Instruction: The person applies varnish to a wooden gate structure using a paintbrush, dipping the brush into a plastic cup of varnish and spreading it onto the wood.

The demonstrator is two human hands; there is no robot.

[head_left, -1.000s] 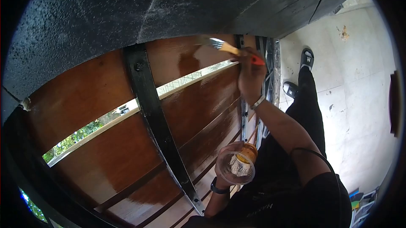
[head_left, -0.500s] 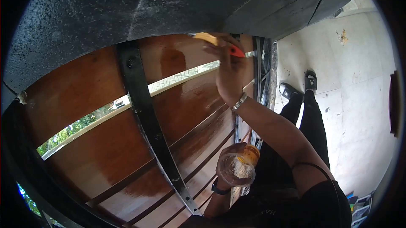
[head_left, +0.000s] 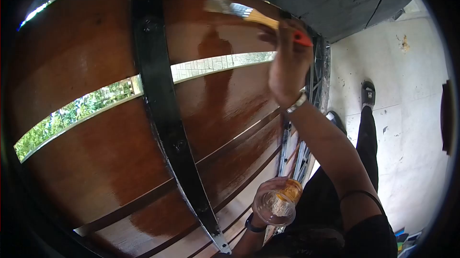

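A paintbrush [head_left: 261, 18] with pale bristles, a metal band, and a wooden handle ending in red is in my right hand [head_left: 290, 68], fingers closed around the handle. Its bristles are blurred and lie over the upper reddish-brown wooden board [head_left: 191, 23]; whether they touch cannot be told. Lower down, my left hand [head_left: 267, 192] grips a clear plastic cup [head_left: 275, 212], tilted toward me. Something pale shows inside the cup, and amber liquid colours its side. The boards have darker, glossy patches, with lighter areas beside them.
A black metal post [head_left: 165, 109] crosses the boards. Greenery [head_left: 72, 114] shows through a gap between them. Dark grey wall or ceiling panels [head_left: 335, 9] stand above. At right is a pale tiled floor [head_left: 407, 104], with my sandalled foot [head_left: 368, 92] on it.
My view has shifted, bringing more of the upper board into sight. The brush and right hand appear farther right, and the bristles now show. My feet are farther apart.
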